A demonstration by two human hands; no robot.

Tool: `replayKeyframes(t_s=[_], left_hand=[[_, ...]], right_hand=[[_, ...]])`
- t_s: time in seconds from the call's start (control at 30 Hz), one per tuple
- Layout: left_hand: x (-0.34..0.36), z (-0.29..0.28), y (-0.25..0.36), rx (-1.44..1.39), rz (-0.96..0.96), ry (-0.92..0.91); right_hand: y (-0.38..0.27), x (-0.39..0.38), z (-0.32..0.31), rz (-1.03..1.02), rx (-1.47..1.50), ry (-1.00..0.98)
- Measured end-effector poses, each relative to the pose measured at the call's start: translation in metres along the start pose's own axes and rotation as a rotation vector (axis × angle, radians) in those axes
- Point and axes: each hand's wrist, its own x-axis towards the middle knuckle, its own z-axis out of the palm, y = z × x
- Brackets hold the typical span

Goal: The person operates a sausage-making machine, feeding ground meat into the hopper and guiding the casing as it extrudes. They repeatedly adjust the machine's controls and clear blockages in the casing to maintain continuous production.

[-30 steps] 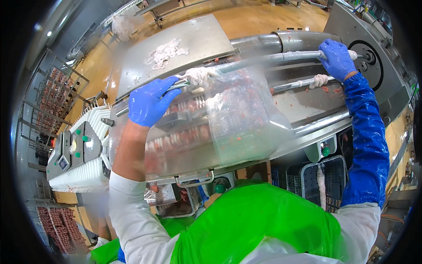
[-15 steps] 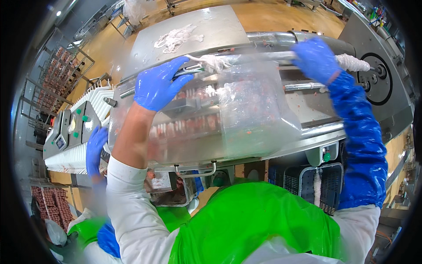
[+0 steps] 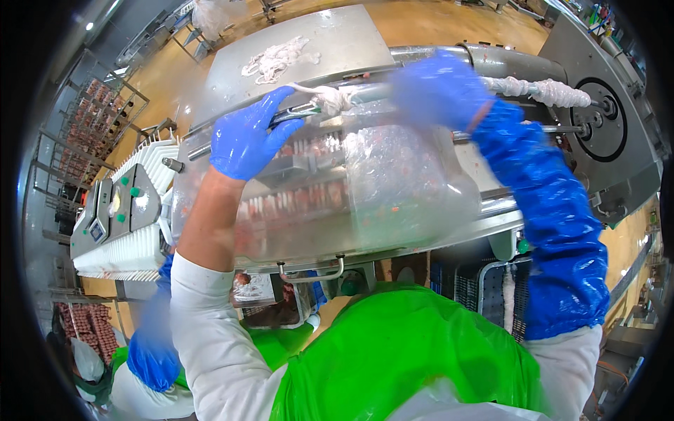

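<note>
A long metal stuffing tube [image 3: 368,92] runs across the machine. My left hand [image 3: 246,140], in a blue glove, curls round a metal rod [image 3: 201,150] in line with its left end, index finger and thumb on either side. Beside those fingertips a bunch of pale sausage casing [image 3: 331,100] sits on the tube. My right hand [image 3: 441,90], gloved and blurred by motion, is closed round the tube farther right. Gathered casing [image 3: 554,92] trails from it along the tube toward the round plate [image 3: 597,126]. A clear guard [image 3: 407,182] covers pale and reddish pieces below.
Loose casing [image 3: 281,59] lies on a steel table [image 3: 351,35] beyond the tube. White hangers [image 3: 116,256] line the unit at left. Black crates [image 3: 491,295] stand below the machine. A co-worker's blue sleeve [image 3: 154,358] is close at lower left. Racks [image 3: 91,133] stand farther off.
My right hand has slid left along the tube, and casing now stretches out behind it. My left hand has barely moved. The co-worker's gloved hand at left has dropped from view.
</note>
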Motion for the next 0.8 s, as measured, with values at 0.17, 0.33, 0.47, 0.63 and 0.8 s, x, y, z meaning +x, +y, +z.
replayKeyframes(t_s=[0.17, 0.33, 0.47, 0.63, 0.8], left_hand=[[0.010, 0.002, 0.009, -0.013, -0.012, -0.048], [0.007, 0.000, 0.007, 0.009, -0.005, -0.036], [0.006, 0.003, 0.004, -0.008, 0.001, -0.035], [0.002, -0.001, 0.004, -0.013, -0.029, -0.043], [0.012, -0.002, 0.013, 0.000, -0.054, -0.108]], right_hand=[[0.094, -0.104, -0.031, 0.110, -0.321, -0.118], [0.002, -0.019, -0.017, -0.096, 0.119, 0.263], [-0.035, 0.025, -0.002, -0.063, 0.007, -0.032], [0.053, -0.049, -0.016, 0.095, -0.221, -0.179], [0.055, -0.072, -0.024, 0.071, -0.194, 0.092]])
